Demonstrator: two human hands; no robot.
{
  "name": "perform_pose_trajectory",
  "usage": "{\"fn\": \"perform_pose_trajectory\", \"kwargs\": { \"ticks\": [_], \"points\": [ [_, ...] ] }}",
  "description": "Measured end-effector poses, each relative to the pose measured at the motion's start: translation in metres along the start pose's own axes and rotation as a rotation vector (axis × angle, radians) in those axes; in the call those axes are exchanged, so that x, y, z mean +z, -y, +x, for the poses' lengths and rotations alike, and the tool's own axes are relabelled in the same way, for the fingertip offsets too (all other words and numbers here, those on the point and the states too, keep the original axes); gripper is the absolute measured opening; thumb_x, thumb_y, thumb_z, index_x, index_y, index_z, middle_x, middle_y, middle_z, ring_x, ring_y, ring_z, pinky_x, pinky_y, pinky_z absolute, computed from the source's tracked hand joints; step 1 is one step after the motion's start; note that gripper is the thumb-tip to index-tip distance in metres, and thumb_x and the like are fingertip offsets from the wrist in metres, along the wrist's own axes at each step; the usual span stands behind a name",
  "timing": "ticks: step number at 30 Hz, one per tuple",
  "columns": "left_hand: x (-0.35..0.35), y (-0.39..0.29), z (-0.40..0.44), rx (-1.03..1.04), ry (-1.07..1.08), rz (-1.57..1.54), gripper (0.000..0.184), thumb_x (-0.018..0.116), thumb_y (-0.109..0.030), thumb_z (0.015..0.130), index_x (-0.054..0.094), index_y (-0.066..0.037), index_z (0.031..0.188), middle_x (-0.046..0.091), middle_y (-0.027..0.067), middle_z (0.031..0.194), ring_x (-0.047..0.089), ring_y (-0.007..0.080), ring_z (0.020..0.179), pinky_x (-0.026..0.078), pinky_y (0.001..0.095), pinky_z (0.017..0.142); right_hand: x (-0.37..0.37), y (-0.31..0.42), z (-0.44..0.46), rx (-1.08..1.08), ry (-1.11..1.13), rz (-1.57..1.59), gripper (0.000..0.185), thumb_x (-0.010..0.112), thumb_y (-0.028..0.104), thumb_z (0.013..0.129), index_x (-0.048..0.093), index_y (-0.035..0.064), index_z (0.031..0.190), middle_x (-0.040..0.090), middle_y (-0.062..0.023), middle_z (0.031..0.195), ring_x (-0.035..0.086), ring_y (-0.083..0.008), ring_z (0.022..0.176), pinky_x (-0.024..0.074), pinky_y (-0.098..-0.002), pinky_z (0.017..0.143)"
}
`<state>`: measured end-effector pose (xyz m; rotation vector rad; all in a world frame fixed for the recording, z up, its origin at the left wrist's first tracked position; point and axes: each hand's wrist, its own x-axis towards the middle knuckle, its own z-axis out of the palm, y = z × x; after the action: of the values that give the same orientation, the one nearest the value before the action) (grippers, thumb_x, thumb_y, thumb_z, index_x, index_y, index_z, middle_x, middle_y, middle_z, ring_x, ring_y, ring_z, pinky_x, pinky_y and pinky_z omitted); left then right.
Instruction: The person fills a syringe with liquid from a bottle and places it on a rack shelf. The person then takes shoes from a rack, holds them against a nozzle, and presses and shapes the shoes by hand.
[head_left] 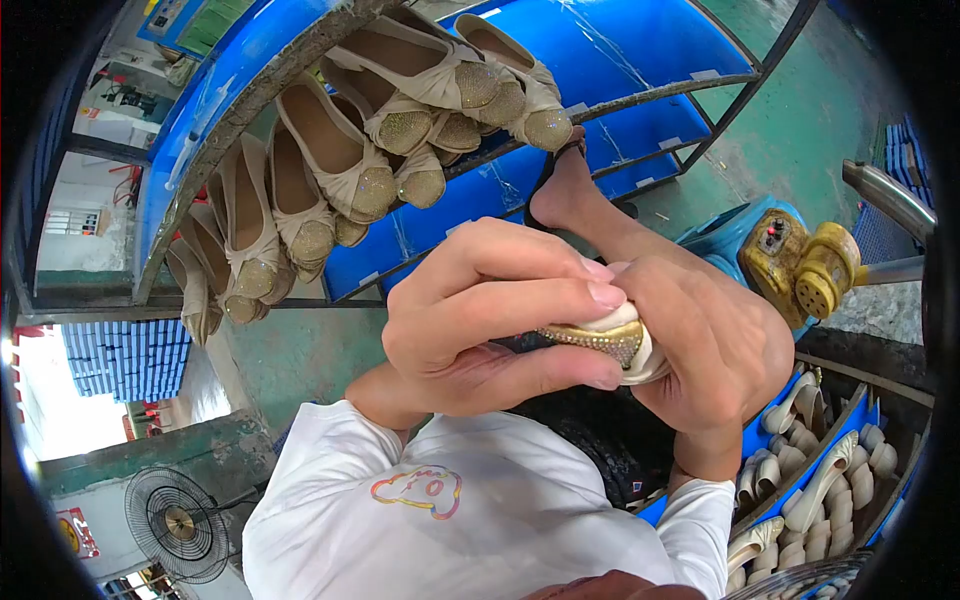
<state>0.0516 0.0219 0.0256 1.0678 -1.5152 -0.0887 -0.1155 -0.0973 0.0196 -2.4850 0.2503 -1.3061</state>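
A cream shoe with a gold, rhinestone-studded part (615,342) is held up in front of my chest, mostly covered by fingers. My left hand (480,315) is closed on its studded side, the thumb below and the fingers above. From the other side, my right hand (700,345) wraps round the pale end, its fingertips meeting those of the left. Much of the shoe's length is hidden behind the hands.
Cream flats with glittery gold toes (365,190) crowd a blue-lined rack (640,50) ahead. Low at right, a blue-divided bin (850,400) holds cream shoes and shoe-shaped pieces. A yellow machine part (825,268) stands beside my leg. A fan (180,523) is at lower left.
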Motion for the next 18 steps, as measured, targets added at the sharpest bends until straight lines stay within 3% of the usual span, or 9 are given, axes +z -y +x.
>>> {"fn": "perform_pose_trajectory", "kwargs": {
  "ticks": [10, 13, 18],
  "points": [
    [-0.007, -0.008, 0.004, -0.075, 0.104, 0.069, 0.044, 0.094, -0.010, 0.074, 0.077, 0.000, 0.113, 0.072, 0.0138, 0.109, 0.074, 0.0252, 0.095, 0.061, 0.0324, 0.078, -0.004, 0.005, 0.002, -0.025, 0.021, -0.141, 0.030, 0.081, 0.014, 0.066, 0.076, 0.0033, 0.093, 0.073, -0.0091, 0.082, 0.073, -0.0263, 0.072, 0.0560, -0.0341, 0.062],
    [-0.007, -0.012, 0.006, -0.076, 0.129, 0.152, 0.038, 0.093, -0.020, 0.077, 0.076, 0.000, 0.104, 0.071, 0.0148, 0.100, 0.074, 0.0284, 0.093, 0.063, 0.0375, 0.082, -0.006, 0.006, -0.001, -0.007, 0.071, -0.118, 0.033, 0.080, 0.009, 0.063, 0.075, 0.0023, 0.095, 0.074, -0.0105, 0.086, 0.074, -0.0264, 0.076, 0.0563, -0.0343, 0.064],
    [-0.003, -0.004, 0.003, 0.089, 0.097, 0.232, 0.031, 0.091, -0.014, 0.080, 0.077, 0.001, 0.103, 0.071, 0.0143, 0.099, 0.075, 0.0279, 0.088, 0.064, 0.0351, 0.076, -0.008, 0.007, -0.003, 0.026, 0.123, -0.068, 0.038, 0.078, 0.002, 0.062, 0.074, 0.0008, 0.100, 0.075, -0.0120, 0.089, 0.075, -0.0273, 0.080, 0.0572, -0.0360, 0.067]
  ]
}}
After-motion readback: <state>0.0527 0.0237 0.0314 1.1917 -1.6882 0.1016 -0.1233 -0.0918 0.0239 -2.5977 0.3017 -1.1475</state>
